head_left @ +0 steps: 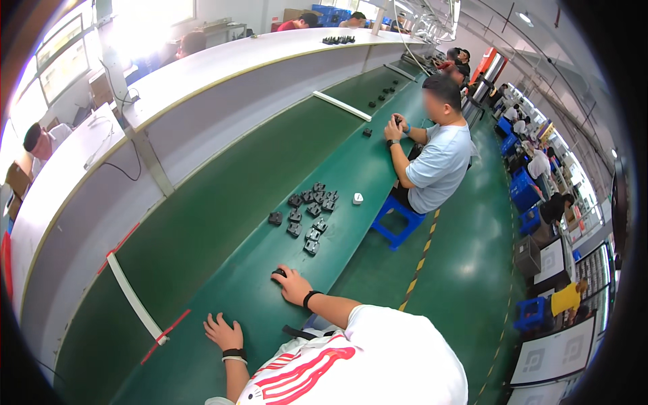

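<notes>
From the head camera, looking down the line: the person's right hand (pixel 291 285) lies on the green bench (pixel 223 297) with its fingers curled over a small dark part (pixel 278 273), which sits on the mat right at the fingertips. The hand covers most of it, so I cannot tell whether it is truly pinched or only touched. The left hand (pixel 223 333) rests flat and spread on the mat, holding nothing, placed as if to steady the body while the other hand works. Just ahead of the right hand a cluster of dark moulded parts (pixel 309 214) lies in loose rows, within easy reach, and a single white part (pixel 358 198) lies a little apart from them towards the bench edge.

The bench is a long, curving green surface with a white strip (pixel 135 297) laid across it and a raised white shelf (pixel 223 67) running behind. Further along, a co-worker in a pale blue shirt (pixel 440 162) sits on a blue stool (pixel 398 219), both hands up on something small. The floor is green with a yellow-and-black line, blue crates stand along the right, and more people work at tables there.
</notes>
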Tool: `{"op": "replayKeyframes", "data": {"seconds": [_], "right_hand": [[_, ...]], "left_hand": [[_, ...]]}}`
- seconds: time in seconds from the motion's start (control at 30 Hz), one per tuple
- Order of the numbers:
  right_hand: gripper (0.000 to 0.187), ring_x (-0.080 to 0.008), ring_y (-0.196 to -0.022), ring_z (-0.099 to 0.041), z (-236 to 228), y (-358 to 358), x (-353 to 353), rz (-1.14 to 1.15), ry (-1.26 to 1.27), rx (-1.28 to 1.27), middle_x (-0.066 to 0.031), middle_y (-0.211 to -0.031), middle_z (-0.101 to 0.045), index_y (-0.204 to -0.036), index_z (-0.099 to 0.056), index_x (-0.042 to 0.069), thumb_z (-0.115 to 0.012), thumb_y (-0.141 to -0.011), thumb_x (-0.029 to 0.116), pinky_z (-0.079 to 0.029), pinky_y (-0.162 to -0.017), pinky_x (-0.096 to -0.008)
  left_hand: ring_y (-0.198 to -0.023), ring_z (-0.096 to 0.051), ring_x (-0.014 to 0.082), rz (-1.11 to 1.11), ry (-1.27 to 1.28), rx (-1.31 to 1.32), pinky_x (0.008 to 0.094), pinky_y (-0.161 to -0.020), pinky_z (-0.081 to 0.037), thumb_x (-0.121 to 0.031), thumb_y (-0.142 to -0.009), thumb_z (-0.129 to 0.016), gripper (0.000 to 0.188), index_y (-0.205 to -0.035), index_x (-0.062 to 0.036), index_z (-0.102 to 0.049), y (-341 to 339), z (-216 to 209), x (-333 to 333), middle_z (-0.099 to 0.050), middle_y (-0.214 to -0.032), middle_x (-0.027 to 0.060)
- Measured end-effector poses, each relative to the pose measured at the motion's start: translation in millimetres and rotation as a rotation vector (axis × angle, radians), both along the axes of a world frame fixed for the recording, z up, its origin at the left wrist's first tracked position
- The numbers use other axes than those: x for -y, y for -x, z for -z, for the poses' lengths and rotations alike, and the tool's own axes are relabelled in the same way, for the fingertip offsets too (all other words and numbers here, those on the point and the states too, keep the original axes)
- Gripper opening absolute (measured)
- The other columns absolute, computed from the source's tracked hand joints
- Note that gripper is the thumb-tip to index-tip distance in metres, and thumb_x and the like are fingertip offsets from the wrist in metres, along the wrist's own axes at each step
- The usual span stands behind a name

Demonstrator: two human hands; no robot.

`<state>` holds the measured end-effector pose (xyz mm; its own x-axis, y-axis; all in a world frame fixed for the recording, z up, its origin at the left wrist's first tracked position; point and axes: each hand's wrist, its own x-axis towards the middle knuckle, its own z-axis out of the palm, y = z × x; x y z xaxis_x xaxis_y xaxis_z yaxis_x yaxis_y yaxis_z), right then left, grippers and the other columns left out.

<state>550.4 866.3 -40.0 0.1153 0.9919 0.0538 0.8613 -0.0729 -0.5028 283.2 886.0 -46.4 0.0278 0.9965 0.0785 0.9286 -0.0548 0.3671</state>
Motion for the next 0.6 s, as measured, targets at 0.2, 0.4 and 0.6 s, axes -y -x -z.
{"op": "replayKeyframes", "data": {"seconds": [0.2,0.4,0.6], "right_hand": [[0.052,-0.0366,-0.101,-0.051,3,3,-6,0.017,-0.06,0.024,-0.0141,-0.126,-0.042,-0.119,-0.05,0.02,-0.057,-0.071,0.002,-0.05,-0.082,-0.044],[0.042,-0.0405,-0.092,-0.056,8,7,-29,0.228,0.17,-0.113,-0.0198,-0.114,-0.047,-0.115,-0.053,0.02,-0.053,-0.076,0.006,-0.049,-0.079,-0.0459],[0.04,-0.0418,-0.096,-0.054,14,-3,-30,0.102,0.047,-0.086,-0.0223,-0.104,-0.052,-0.111,-0.054,0.013,-0.05,-0.073,0.003,-0.047,-0.081,-0.0461]], "left_hand": [[-0.122,-0.037,0.039,-0.018,0.011,0.011,0.051,-0.101,-0.031,-0.016,-0.073,-0.062,0.042,-0.113,-0.0055,-0.053,-2,11,-3,-0.043,-0.128,0.0159],[-0.117,-0.042,0.0372,-0.061,-0.03,0.059,0.0472,-0.099,-0.036,-0.014,-0.071,-0.061,0.038,-0.107,-0.0029,-0.055,-4,9,-5,-0.047,-0.122,0.0172],[-0.102,-0.051,0.0373,-0.021,-0.155,0.093,0.0452,-0.09,-0.042,-0.013,-0.064,-0.059,0.027,-0.089,-0.0014,-0.061,-3,1,-9,-0.056,-0.105,0.0204]]}}
